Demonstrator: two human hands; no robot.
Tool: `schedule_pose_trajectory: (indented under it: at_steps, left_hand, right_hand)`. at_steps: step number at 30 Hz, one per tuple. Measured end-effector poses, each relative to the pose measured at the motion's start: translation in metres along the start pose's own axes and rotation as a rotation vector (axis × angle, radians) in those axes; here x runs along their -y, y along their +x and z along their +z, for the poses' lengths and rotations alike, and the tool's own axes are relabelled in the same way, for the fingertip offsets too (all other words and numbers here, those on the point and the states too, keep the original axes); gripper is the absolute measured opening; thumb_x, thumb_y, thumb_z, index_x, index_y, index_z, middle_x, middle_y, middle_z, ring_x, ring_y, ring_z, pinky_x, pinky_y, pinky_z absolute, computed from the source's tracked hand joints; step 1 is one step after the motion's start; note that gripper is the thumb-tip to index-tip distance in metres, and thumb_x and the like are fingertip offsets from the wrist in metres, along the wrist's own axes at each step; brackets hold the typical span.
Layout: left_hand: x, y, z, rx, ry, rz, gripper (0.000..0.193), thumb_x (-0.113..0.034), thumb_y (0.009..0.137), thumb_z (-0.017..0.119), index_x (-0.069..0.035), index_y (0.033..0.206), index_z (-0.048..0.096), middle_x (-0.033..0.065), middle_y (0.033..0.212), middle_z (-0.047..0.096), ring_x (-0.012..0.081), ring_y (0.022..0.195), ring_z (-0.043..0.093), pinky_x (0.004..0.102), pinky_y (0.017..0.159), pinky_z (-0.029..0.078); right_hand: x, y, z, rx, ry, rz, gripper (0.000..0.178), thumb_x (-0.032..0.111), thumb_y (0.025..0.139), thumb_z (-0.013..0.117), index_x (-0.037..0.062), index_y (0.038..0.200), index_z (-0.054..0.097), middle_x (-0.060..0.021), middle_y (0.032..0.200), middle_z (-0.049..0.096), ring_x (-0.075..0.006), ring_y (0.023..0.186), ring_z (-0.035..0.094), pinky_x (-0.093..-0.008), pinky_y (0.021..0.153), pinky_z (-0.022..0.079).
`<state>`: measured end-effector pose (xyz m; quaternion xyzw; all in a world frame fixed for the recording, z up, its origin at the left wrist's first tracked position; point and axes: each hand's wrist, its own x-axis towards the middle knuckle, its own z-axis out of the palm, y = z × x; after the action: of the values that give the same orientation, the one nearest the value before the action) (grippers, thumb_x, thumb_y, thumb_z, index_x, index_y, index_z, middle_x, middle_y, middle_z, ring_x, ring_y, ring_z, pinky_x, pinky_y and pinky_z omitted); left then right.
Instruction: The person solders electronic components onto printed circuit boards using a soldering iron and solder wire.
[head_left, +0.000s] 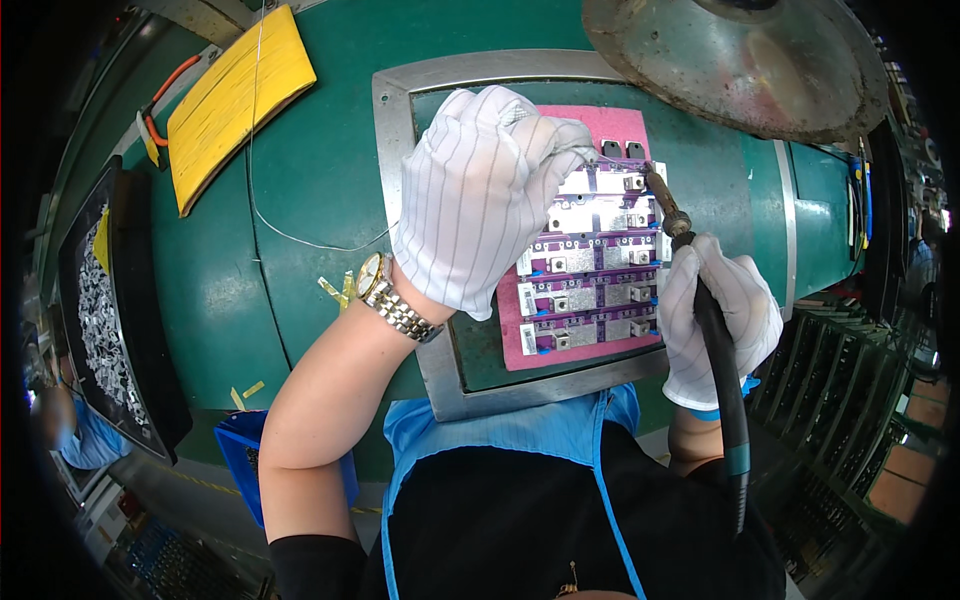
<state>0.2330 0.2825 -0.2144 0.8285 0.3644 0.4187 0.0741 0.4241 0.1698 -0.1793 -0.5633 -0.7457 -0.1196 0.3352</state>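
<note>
My left hand [480, 190], in a white striped glove, pinches solder wire [318, 246] over the far end of several purple circuit boards [600, 243]. My right hand [728, 320], also gloved, grips a soldering iron [716, 345]. Its tip meets the far right corner of the farthest board, close to the wire's end. Silvery metal blocks sit on the boards, and two black components [634, 150] stand at their far edge. Beneath the boards lies a pink pad [515, 345], inside a grey metal frame [393, 120]. My left hand partly covers the boards' left side.
A translucent dome-shaped hood [735, 70] hangs at the far right. On the left are a yellow slab [235, 110], an orange-handled tool [172, 80] and a black tray [160, 350] of small metal parts. A blue bin [237, 455] stands by my left elbow; racks [830, 390] fill the right.
</note>
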Motion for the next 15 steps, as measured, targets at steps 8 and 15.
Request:
schedule_pose_trajectory:
  at_steps: [8, 15]
  left_hand:
    - [0.003, 0.0, -0.003, -0.095, -0.022, -0.039, 0.014, -0.009, 0.077, 0.074, -0.012, 0.091, 0.074, 0.0049, 0.081, 0.067, 0.0244, 0.077, 0.062, 0.0346, 0.072, 0.05]
    - [0.0, -0.001, -0.007, -0.042, -0.04, -0.026, 0.013, -0.008, 0.079, 0.073, -0.011, 0.092, 0.073, 0.0053, 0.082, 0.067, 0.0247, 0.076, 0.062, 0.0346, 0.072, 0.05]
  right_hand:
    - [0.003, -0.005, -0.002, -0.145, 0.098, 0.111, 0.011, -0.003, 0.086, 0.059, -0.006, 0.096, 0.062, -0.0147, 0.076, 0.067, -0.0176, 0.057, 0.054, -0.0285, 0.056, 0.046]
    - [0.008, -0.002, -0.012, 0.074, 0.033, 0.158, 0.014, -0.003, 0.087, 0.059, -0.0076, 0.098, 0.064, -0.0164, 0.076, 0.067, -0.0158, 0.061, 0.055, -0.0277, 0.056, 0.045]
